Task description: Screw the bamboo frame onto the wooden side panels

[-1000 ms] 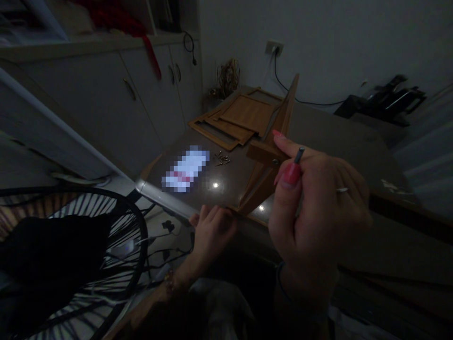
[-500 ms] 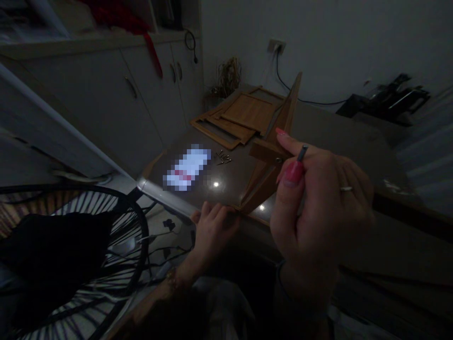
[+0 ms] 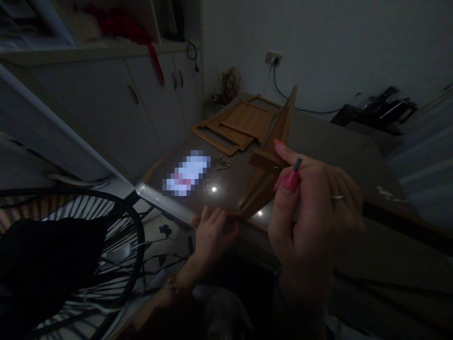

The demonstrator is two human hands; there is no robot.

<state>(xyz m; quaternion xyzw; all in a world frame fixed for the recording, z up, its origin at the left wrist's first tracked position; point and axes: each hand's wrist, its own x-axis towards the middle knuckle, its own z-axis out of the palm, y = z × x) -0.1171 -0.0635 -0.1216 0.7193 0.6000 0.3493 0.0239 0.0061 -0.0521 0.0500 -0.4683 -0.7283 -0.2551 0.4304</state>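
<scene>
My right hand [image 3: 311,217] is closed in a pinch on a small metal hex key [image 3: 297,164], its tip at a screw in a wooden frame piece [image 3: 269,165]. The frame stands tilted upright on the dark table [image 3: 336,141]. My left hand [image 3: 212,231] grips the frame's lower corner at the table's near edge, fingers curled over it. A few loose screws [image 3: 222,163] lie on the table just left of the frame.
A stack of flat wooden panels [image 3: 237,125] lies at the table's far side. A blurred-out bright paper [image 3: 186,173] sits near the table's left corner. A round wire chair [image 3: 88,255] with a dark cloth stands at lower left. Cabinets line the left wall.
The view has drifted slightly; both hands keep their hold on the frame and the hex key, with the right hand barely shifted.
</scene>
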